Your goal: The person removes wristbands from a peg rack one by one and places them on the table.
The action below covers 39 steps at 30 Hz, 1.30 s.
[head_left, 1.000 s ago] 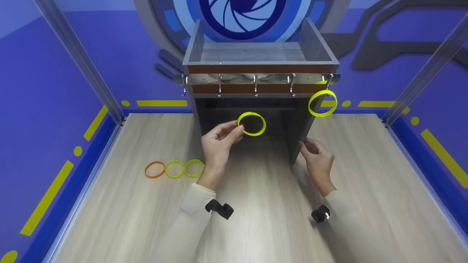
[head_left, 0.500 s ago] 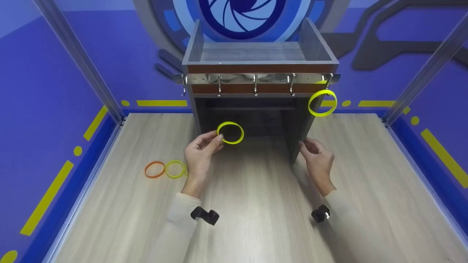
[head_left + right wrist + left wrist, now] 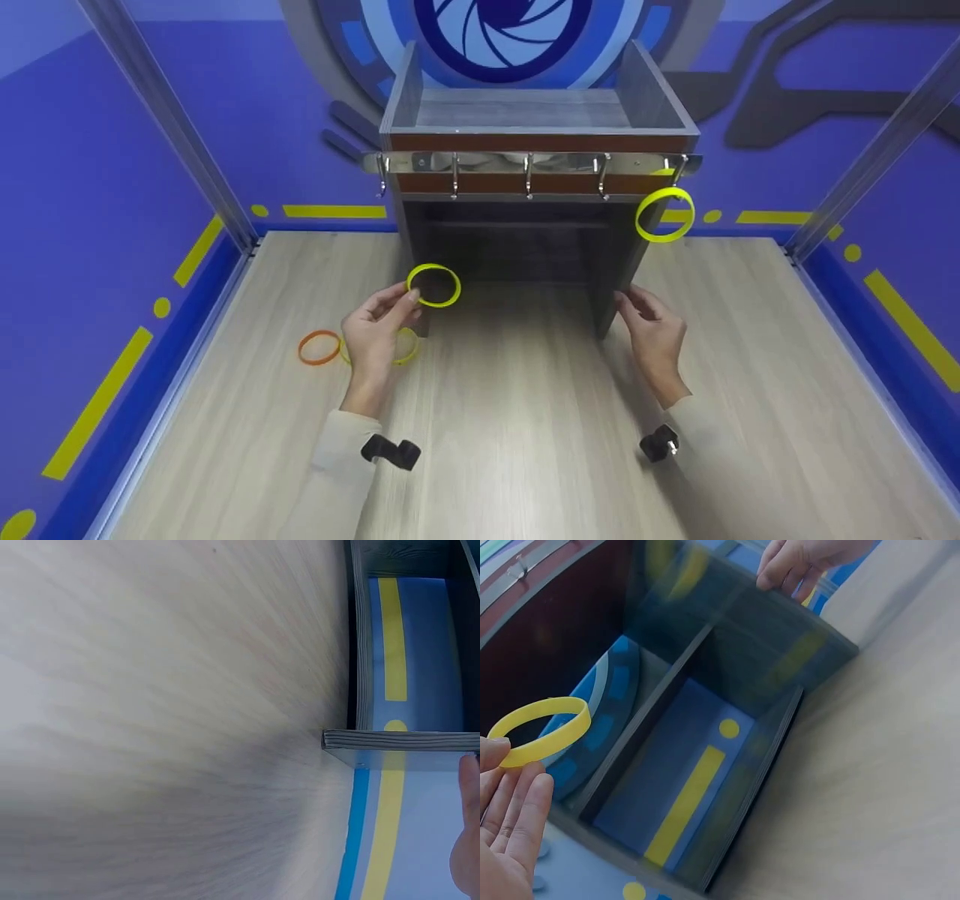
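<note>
So the left hand has a yellow ring pinched, thumb on top and fingers underneath as the left wrist view shows it. The ring's tilted, up in the air just past those fingertips, on the side facing the right hand. That right hand is pretty narrow: thumb and curled fingers hold the front edge of a gray rack, low on the side panel nearest it. The right wrist view only catches a bit of that hand, so I can't tell how every finger sits. The rack's open front is beyond and between the 2 hands, and a shiny metal rail with 5 hooks runs above them. A hanging ring, also yellow, dangles at the end hook, pretty much right above the right hand. Down on the table, 2 flat yellow rings peek out from behind the left hand, 1 to either side and both partly hidden. An orange ring lies flat further out past the left hand, close by the nearer yellow 1; can't tell if they touch. Both arms wear pale sleeves with black mounts by the wrists.
</note>
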Motion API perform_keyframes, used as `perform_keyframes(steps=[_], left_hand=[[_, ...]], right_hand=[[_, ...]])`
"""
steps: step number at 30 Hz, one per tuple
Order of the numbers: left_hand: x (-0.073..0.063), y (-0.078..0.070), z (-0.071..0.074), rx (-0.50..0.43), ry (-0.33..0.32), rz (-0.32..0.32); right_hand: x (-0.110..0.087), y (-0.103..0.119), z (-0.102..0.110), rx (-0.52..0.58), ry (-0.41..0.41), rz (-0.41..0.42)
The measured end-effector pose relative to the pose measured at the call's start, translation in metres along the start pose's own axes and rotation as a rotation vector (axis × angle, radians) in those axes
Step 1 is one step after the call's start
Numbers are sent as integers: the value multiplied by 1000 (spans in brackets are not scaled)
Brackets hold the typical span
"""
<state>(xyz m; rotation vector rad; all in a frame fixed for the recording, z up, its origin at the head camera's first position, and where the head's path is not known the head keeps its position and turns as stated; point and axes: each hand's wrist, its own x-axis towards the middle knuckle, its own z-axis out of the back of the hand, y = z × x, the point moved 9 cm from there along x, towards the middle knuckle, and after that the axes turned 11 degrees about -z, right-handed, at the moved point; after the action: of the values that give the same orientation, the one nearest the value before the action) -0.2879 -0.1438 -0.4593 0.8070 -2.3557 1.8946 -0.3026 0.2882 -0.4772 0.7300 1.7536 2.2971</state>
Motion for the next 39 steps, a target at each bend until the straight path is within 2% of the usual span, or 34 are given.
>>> perform_keyframes(steps=[6, 13, 18, 21, 29, 34, 39], left_hand=[[0, -2, 11, 25, -8, -6], [1, -2, 16, 15, -11, -10], [2, 1, 18, -32, -26, 4], [1, 2, 19, -39, -31, 12], [-1, 5, 26, 3, -38, 30], [-2, 8, 30, 13, -32, 37], [-4, 13, 38, 10, -49, 71]], right_hand=[[-6, 8, -2, 6, 45, -25], [7, -28, -6, 72, 81, -111], [11, -36, -9, 107, 111, -150], [11, -35, -9, 107, 106, -152], [3, -2, -6, 120, 87, -166], [7, -15, -6, 108, 73, -168], [13, -32, -5, 12, 44, -143]])
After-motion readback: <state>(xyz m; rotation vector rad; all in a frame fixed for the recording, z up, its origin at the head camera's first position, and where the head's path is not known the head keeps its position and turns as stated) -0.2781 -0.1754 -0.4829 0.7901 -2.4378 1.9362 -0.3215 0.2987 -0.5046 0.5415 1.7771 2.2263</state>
